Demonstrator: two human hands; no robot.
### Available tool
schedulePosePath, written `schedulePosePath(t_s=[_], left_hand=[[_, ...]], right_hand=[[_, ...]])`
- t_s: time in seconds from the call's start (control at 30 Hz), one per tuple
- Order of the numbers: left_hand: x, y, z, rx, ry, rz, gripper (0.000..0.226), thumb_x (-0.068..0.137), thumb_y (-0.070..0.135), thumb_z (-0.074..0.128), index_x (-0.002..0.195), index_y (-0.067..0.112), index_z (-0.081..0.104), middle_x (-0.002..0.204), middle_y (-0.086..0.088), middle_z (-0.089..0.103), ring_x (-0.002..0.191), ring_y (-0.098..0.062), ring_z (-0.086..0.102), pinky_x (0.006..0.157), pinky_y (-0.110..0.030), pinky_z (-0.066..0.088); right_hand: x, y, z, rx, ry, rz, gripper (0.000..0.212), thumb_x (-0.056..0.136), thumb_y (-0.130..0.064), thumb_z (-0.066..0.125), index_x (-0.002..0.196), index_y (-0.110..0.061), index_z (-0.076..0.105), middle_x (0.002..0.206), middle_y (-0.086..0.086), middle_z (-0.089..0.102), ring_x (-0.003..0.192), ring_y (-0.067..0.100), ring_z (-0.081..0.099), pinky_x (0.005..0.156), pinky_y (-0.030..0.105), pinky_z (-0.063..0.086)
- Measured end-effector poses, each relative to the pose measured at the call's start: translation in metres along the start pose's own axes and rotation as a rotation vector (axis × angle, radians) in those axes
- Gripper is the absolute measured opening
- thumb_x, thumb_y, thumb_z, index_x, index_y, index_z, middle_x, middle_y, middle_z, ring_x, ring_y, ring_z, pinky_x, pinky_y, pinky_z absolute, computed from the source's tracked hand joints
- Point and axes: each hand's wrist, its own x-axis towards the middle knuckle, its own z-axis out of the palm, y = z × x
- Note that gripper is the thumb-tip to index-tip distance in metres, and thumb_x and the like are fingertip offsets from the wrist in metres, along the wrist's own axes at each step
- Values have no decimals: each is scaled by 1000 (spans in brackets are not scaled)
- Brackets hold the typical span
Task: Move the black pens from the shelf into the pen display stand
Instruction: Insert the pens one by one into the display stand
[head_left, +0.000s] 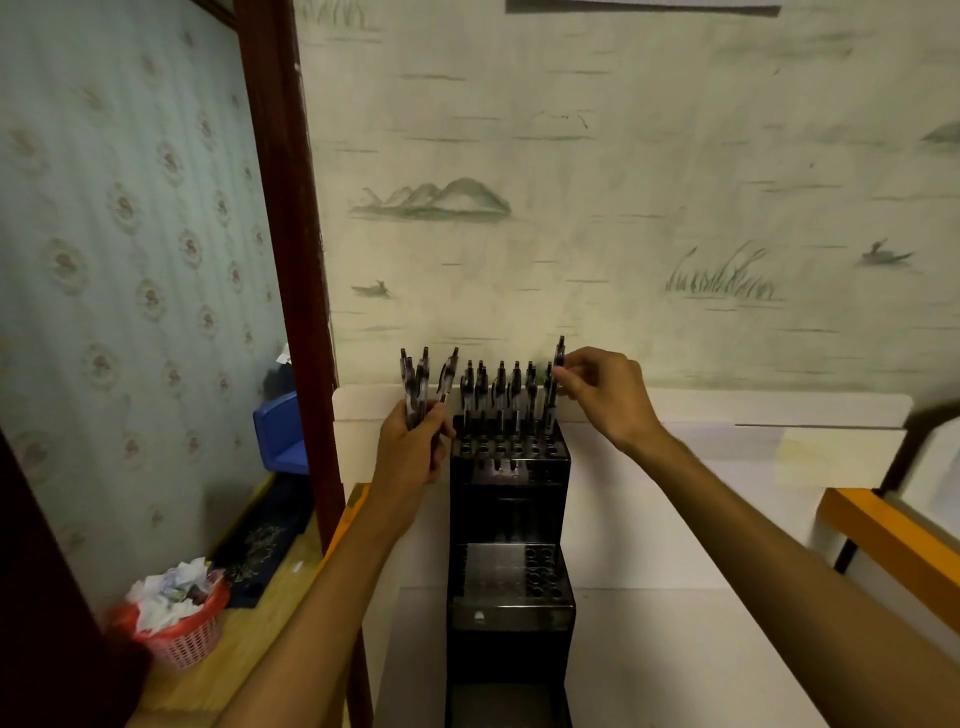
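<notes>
A black tiered pen display stand (509, 519) stands on the white shelf (649, 519) against the wall. Several black pens (498, 389) stand upright in the holes of its top tier. My left hand (413, 447) is just left of the stand and grips a bundle of black pens (415, 384) that point up. My right hand (602, 395) pinches one black pen (555, 384) near its top, with the pen's lower end at a hole in the top tier's right corner. The lower tier (540, 571) shows empty holes.
A dark red wooden post (296, 260) rises left of the shelf. Beyond it are a blue plastic bin (280, 436) and a pink basket of crumpled paper (176, 618) on a wooden surface. An orange-edged panel (883, 540) lies at the right.
</notes>
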Motion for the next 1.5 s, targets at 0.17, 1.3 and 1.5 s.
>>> schedulePosePath(t_s=[0.17,1.3,1.5], left_hand=[[-2,2,2,3,-27,60,19,104,18,50,104,1,58,55,6,55,39,-8,35,35,-19,23],[0,-6,-5,122,65,120,28,89,45,68,88,17,71,57,2,64,46,-6,52,41,-16,37],[6,-9,-28,259,117,41,20,92,38,67,80,22,63,55,14,55,55,-9,49,55,-27,42]], right_hand=[[-3,2,2,-91,-87,13,17,90,-26,71,98,-11,73,81,1,75,74,10,71,82,37,59],[-13,-68,39,736,-77,334,26,94,-20,66,92,5,70,79,12,75,72,27,74,66,30,62],[-2,-65,42,440,30,145,19,96,-23,63,94,-5,68,81,9,73,67,21,73,67,35,61]])
